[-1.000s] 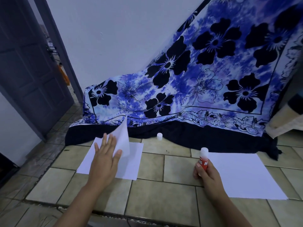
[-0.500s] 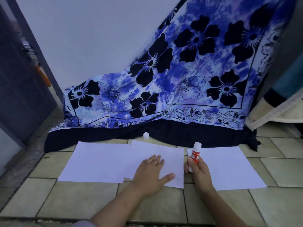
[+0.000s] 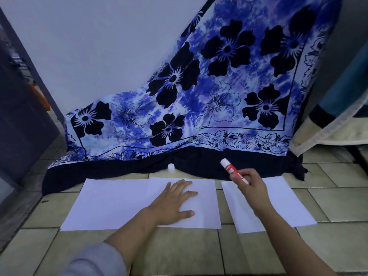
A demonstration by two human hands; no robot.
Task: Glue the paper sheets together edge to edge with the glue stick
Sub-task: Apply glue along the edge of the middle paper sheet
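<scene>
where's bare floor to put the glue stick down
Bare tile lies in the strip between the middle sheet and right sheet, and all along the near side of the sheets. The far side is crowded: the cap and cloth hem sit there.

three white paper sheets lie on the tiled floor (image 3: 179, 251): left sheet (image 3: 111, 204), middle sheet (image 3: 203, 198), right sheet (image 3: 282, 204). one glue stick (image 3: 232, 169). one white cap (image 3: 171, 167). one flowered cloth (image 3: 199, 100). two hands: left hand (image 3: 173, 202), right hand (image 3: 252, 188).
</scene>
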